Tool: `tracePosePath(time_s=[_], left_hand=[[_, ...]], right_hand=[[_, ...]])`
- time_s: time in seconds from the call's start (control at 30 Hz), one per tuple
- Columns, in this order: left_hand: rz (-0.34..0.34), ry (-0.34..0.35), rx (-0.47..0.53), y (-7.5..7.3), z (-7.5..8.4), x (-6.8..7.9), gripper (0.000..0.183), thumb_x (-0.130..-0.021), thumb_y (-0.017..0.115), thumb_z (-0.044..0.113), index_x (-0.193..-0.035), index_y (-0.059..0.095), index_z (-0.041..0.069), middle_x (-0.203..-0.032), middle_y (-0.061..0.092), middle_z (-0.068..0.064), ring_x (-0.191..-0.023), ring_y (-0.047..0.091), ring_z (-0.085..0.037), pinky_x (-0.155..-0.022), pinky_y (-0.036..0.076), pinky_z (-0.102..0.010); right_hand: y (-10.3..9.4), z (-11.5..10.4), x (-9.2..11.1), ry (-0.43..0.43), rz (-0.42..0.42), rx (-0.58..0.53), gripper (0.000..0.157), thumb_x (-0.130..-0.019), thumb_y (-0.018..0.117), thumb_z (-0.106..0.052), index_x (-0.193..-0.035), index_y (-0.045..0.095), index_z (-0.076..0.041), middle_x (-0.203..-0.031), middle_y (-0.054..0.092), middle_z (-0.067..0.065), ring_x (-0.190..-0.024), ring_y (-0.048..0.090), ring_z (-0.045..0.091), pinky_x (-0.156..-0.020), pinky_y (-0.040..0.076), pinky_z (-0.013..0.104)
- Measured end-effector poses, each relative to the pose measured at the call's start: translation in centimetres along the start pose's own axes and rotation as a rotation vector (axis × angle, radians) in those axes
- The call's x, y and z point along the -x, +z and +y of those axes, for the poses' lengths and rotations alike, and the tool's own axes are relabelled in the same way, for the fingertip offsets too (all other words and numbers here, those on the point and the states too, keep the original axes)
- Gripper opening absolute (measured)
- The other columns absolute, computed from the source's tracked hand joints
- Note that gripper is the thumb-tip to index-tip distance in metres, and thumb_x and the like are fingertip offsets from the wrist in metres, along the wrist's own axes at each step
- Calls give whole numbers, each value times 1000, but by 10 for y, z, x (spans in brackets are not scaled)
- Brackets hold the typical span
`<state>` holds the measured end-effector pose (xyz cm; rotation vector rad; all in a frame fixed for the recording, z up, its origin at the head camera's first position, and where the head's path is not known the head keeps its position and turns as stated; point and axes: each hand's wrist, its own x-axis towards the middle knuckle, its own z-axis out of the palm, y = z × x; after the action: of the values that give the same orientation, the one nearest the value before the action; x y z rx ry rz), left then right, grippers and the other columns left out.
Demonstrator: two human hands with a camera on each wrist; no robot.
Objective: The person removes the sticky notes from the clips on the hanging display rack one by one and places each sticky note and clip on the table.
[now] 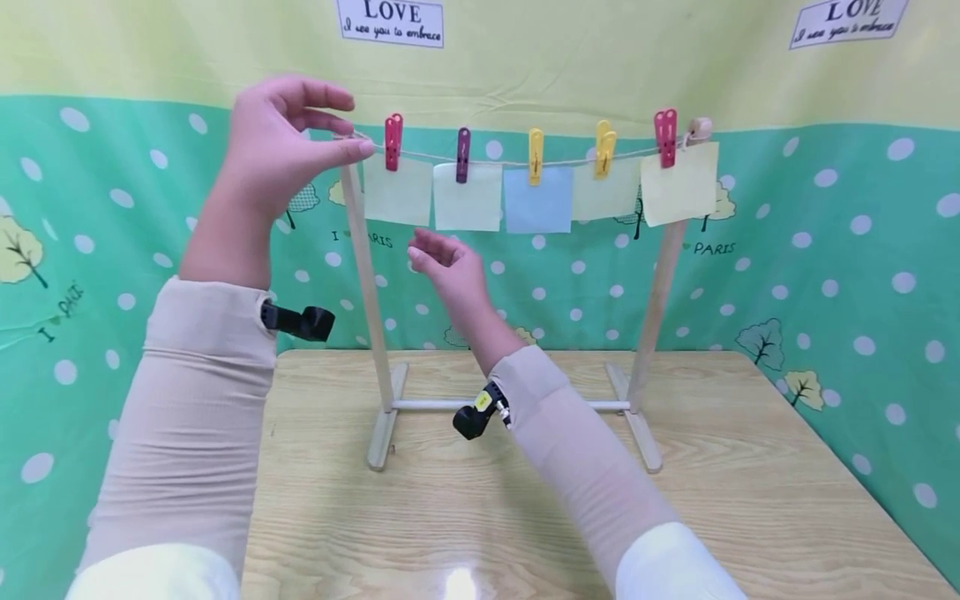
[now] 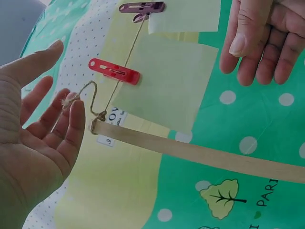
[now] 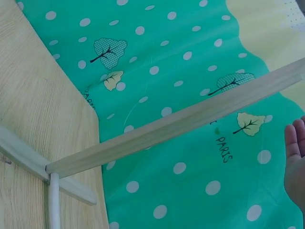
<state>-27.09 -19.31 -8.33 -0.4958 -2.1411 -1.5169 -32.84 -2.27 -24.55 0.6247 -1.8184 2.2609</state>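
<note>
When handling the twine point(image 2: 101, 115), avoid jolting the leftmost red clip point(image 1: 393, 143); left hand point(image 1: 270, 158), fingers apart; right hand point(image 1: 456, 273), fingers unclamped.

Ahead of you hangs a printed fabric backdrop point(image 1: 840, 275), green with white polka dots below a pale yellow band point(image 1: 600, 67). On it you can read PARIS lettering point(image 1: 715, 248) among yellow trees point(image 1: 804, 388) and checked ones, and two LOVE panels point(image 1: 392, 21) higher up. The light wood-grain tabletop point(image 1: 750, 500) before you reaches toward the cloth; near you, a bright glare spot point(image 1: 460, 583) (seemingly a lamp's reflection) whitens its surface.
</note>
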Motion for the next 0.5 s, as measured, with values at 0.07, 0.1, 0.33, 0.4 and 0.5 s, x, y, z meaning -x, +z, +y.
tracePosePath(time_s=[0.07,0.1,0.33,0.4,0.5], left_hand=[[-34,-19,-18,0,1,-5,53,-73,88,23,-121,68,12,-118,65,-4,-106,61,-17,-91,51,-22],[-54,-37,-25,0,2,-8,55,-73,88,23,-122,67,12,-119,64,-4,-107,60,-17,-94,50,-23],[-165,-164,-165,2,11,-30,64,-73,87,30,-131,63,17,-126,64,-2,-110,62,-15,-103,45,-31],[-199,-176,-229,3,14,-37,66,-75,85,32,-134,61,19,-129,63,-1,-112,62,-15,-105,44,-33],[-242,-190,-288,6,18,-46,66,-76,84,32,-136,59,19,-131,62,0,-115,62,-16,-105,44,-35]], right_hand=[[2,-3,-2,13,12,-12,33,-92,70,-14,-124,65,-8,-117,68,6,-103,66,22,-90,53,23],[3,-4,-3,22,20,-19,33,-92,70,-14,-124,64,-8,-116,68,6,-102,66,22,-89,53,22],[16,-4,-11,79,117,-155,37,-91,70,-11,-125,59,0,-109,68,9,-94,69,21,-85,56,25],[18,-4,-13,87,157,-226,35,-91,70,-9,-123,59,0,-107,68,12,-96,69,24,-84,56,25],[19,-3,-15,73,202,-336,27,-91,68,-3,-116,61,2,-107,68,17,-102,67,33,-85,56,27]])
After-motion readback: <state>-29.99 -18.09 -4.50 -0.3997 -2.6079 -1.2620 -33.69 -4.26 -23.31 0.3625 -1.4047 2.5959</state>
